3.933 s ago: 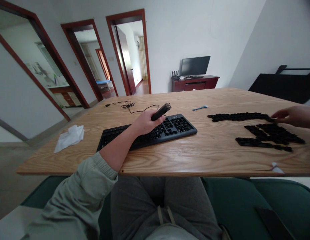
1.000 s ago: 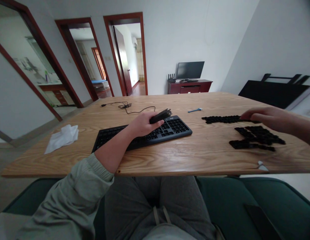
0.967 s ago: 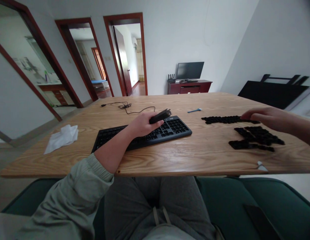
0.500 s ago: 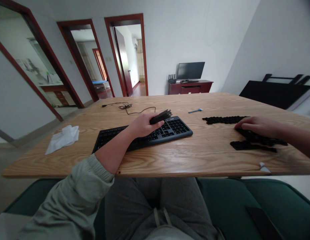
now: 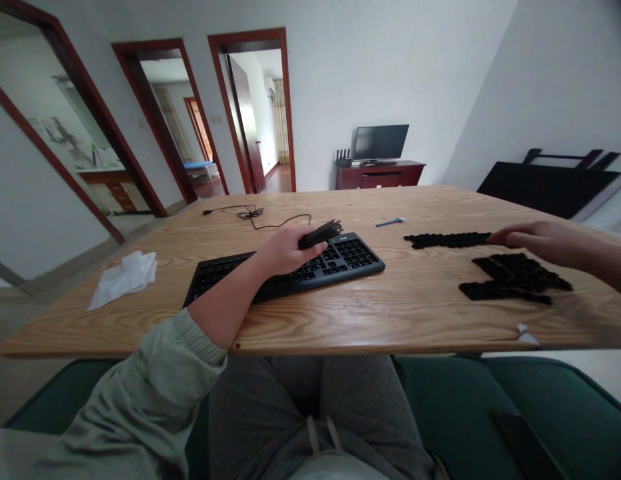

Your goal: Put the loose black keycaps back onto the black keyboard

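Across a light wooden desk [image 5: 340, 323] we look down on one black keyboard [image 5: 353, 255], set at a slight angle, its low flat keys marked with pale legends. Our left hand [image 5: 287, 250] is closed around one dark handheld tool [image 5: 321, 233], whose exact kind we cannot tell. The tool's tip points up and to the right, above the keyboard's upper edge.

To the right of the keyboard and well apart from it lie two groups of loose keycaps, too tightly packed to count: one long strip of black keycaps [image 5: 443, 240] and, nearer us, one larger patch of black keycaps [image 5: 513, 280]. Our right hand [image 5: 543, 238] is open, fingers stretched out and holding nothing, with the fingertips [image 5: 495, 237] at the strip's right end.

Further out on the desk are one white tissue [image 5: 124, 281] at the left, one black cable [image 5: 253, 213] at the far edge and one small blue brush [image 5: 390, 222]. Beyond the desk, one monitor [image 5: 380, 142] stands on a red cabinet [image 5: 380, 175].
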